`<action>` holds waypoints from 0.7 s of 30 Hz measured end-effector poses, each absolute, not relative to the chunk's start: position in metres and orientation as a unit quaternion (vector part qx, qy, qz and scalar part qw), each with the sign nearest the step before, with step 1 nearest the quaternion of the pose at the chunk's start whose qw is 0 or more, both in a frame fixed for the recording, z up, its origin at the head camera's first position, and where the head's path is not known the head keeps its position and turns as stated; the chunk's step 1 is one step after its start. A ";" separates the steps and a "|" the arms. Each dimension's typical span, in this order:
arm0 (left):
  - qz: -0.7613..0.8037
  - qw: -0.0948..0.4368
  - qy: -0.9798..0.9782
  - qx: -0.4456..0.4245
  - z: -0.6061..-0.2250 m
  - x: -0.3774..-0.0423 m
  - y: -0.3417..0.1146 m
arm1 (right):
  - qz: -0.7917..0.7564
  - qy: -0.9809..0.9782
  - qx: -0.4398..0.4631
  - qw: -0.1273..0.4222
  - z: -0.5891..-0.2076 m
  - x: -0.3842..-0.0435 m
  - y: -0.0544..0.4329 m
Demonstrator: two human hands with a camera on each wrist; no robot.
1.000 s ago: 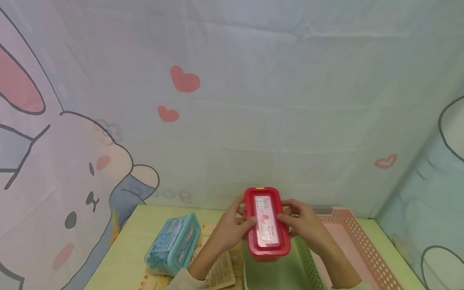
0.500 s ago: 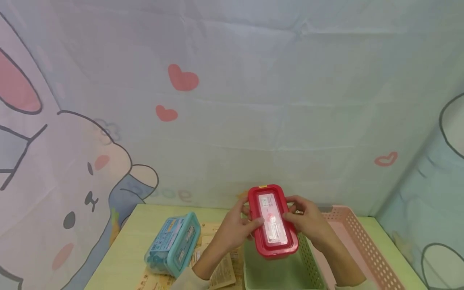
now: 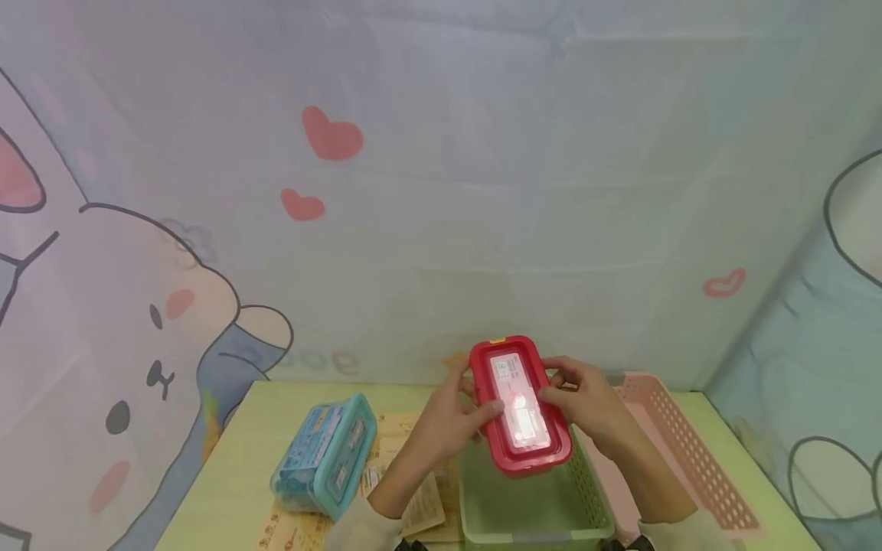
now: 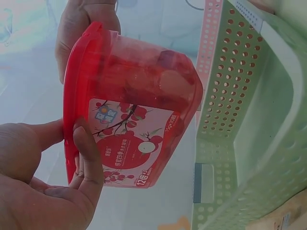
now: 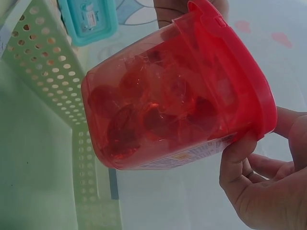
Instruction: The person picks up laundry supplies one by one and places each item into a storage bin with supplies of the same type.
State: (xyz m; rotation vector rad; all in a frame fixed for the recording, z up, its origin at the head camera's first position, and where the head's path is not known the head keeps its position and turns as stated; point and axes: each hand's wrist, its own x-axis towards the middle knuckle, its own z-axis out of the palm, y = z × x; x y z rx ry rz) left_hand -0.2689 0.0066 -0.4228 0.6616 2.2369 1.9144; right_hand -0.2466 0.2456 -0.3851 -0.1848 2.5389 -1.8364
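Observation:
A red lidded box of laundry pods (image 3: 521, 403) is held up over the green basket (image 3: 530, 537), its lid facing the head camera. My left hand (image 3: 455, 419) grips its left edge, thumb on the lid and fingers curled under the rim. On the opposite edge my right hand (image 3: 584, 399) pinches the rim the same way. In the left wrist view the box's printed label (image 4: 135, 139) shows cherries and Chinese writing. Round pods (image 5: 153, 117) show through the clear red wall in the right wrist view.
A turquoise-lidded box (image 3: 324, 457) lies on its side at the left, on brown printed packaging (image 3: 423, 506). A pink perforated basket (image 3: 696, 451) stands right of the green one. Behind the table (image 3: 234, 467) hangs a cartoon cloth (image 3: 482, 191).
Both hands have shifted the red box slightly right and up in the head view and turned it a little. The head camera has tilted slightly down, showing more of the green basket.

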 end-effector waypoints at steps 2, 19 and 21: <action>0.631 0.059 0.743 0.216 -0.422 -0.269 0.007 | -0.583 0.810 -0.059 0.002 -0.383 -0.247 0.246; 0.637 0.062 0.740 0.207 -0.415 -0.268 0.023 | -0.559 0.827 -0.053 0.006 -0.372 -0.244 0.260; 0.633 0.059 0.742 0.212 -0.412 -0.269 0.026 | -0.553 0.832 -0.051 0.004 -0.369 -0.245 0.262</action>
